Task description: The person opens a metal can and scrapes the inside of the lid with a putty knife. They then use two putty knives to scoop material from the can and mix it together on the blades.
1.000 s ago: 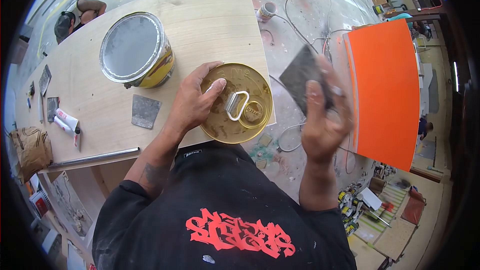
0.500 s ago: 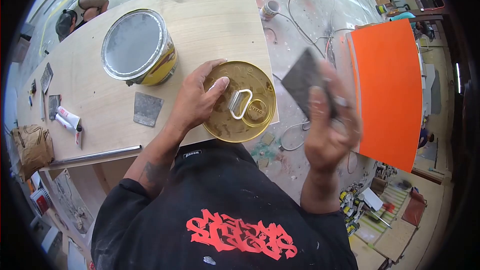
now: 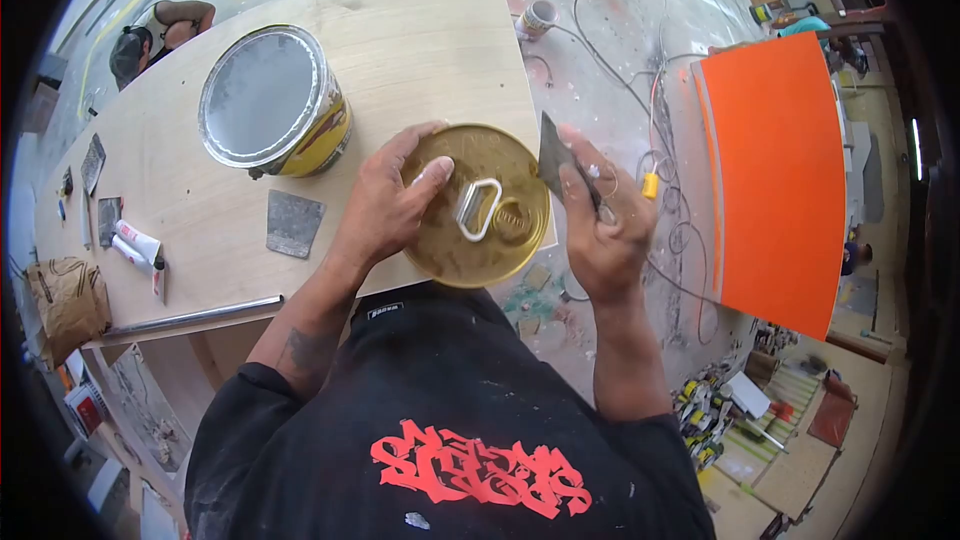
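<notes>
My left hand (image 3: 393, 202) grips the near-left side of a round gold lid (image 3: 445, 240) with a white wire handle, its thumb on top. Between the fingers and thumb of my right hand (image 3: 612, 220) is a dark grey flat scraper (image 3: 556, 155), turned nearly edge-on, with its blade close to the lid's right rim. Whether blade and rim touch, I cannot tell. Left of the lid, a large yellow can (image 3: 325, 140) with a grey top stands on the wooden table (image 3: 430, 30). A loose grey plate (image 3: 294, 223) lies in front of that can.
White tubes (image 3: 137, 240), a metal rod (image 3: 200, 313) and a brown paper bag (image 3: 66, 300) are at the table's left. An orange panel (image 3: 775, 185) stands at the right. Cables and a small can (image 3: 537, 20) are on the floor. Another person (image 3: 130, 52) is beyond the table.
My right hand has moved left with the scraper, up to the lid's right side, and the scraper has turned from broadside to nearly edge-on. My left hand still holds the lid in about the same place.
</notes>
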`<action>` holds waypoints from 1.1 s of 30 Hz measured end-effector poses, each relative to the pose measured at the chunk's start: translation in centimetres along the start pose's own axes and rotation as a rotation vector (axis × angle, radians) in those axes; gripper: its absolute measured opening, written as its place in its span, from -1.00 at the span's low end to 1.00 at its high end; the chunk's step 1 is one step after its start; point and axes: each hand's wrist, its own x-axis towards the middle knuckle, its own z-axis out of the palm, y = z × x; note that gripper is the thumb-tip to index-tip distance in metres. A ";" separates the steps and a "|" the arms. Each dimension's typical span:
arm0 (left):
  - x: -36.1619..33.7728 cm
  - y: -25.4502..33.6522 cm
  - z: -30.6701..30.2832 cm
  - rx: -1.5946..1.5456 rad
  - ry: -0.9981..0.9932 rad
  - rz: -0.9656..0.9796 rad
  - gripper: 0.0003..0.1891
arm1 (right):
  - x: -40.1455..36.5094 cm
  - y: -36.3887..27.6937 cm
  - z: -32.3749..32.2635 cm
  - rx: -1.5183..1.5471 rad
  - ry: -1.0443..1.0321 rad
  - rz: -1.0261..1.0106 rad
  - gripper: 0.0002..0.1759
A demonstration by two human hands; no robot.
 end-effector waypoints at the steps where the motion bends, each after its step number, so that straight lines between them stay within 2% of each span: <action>1: 0.4 -0.2 0.0 0.028 0.028 0.026 -0.57 | 0.8 0.4 0.3 0.013 0.003 -0.019 -0.58; 7: 0.0 -0.2 -0.2 -0.001 0.011 -0.015 -0.58 | 0.4 -0.1 -0.2 0.074 0.041 0.122 -0.62; 10: -0.2 -0.7 0.0 0.036 0.011 0.027 -0.57 | 0.8 1.0 -0.7 0.499 0.134 0.471 -0.61; 12: -0.3 -0.8 0.0 0.022 0.015 0.025 -0.57 | 0.4 3.5 -1.2 0.708 0.161 0.623 -0.57; 19: -0.2 -0.5 0.1 -0.007 0.001 -0.008 -0.58 | 0.2 6.9 -0.5 1.180 0.184 0.740 -0.51; 21: -0.2 -0.4 0.1 -0.026 0.000 -0.007 -0.58 | 0.2 6.3 -0.8 1.136 0.152 0.740 -0.54; 22: -0.2 -0.7 0.0 0.007 0.010 0.016 -0.58 | 0.4 5.6 -1.0 1.115 0.130 0.738 -0.55; 25: -0.1 -0.9 0.0 0.055 0.032 0.042 -0.58 | 0.7 0.4 -1.6 0.272 0.034 0.255 -0.60; 28: -0.4 -0.5 0.1 0.020 0.025 -0.001 -0.58 | 1.1 -2.5 -2.5 0.299 0.121 -0.009 -0.64; 30: -0.3 -0.6 0.0 0.020 0.034 -0.002 -0.58 | 2.1 -4.4 -4.0 0.182 0.140 -0.106 -0.65; 33: -0.3 -0.8 0.0 0.005 0.033 -0.005 -0.58 | 1.7 -2.6 -2.1 0.124 0.125 -0.049 -0.63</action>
